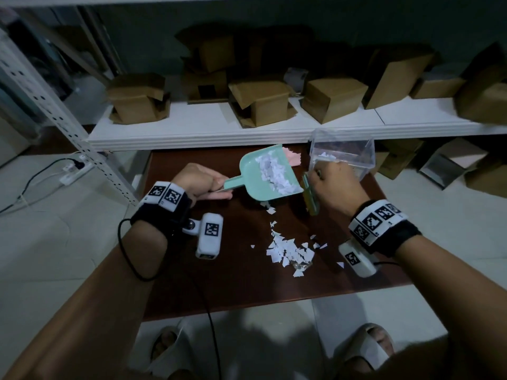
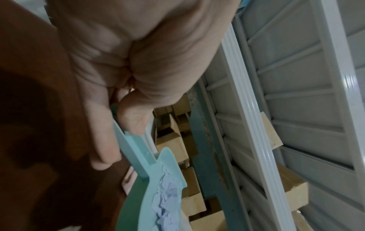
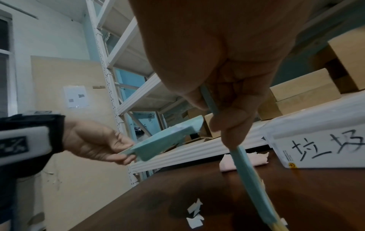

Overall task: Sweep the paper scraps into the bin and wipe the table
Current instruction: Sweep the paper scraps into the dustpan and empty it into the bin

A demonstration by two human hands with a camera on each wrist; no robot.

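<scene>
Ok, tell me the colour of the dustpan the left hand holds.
Pale mint green plastic dustpan, loaded with white paper scraps; the head view shows it best.

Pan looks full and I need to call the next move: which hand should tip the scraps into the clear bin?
Left. The left hand already grips the handle of the dustpan, loaded with paper scraps, and its mouth faces the clear bin. The right hand holds only the brush.
</scene>
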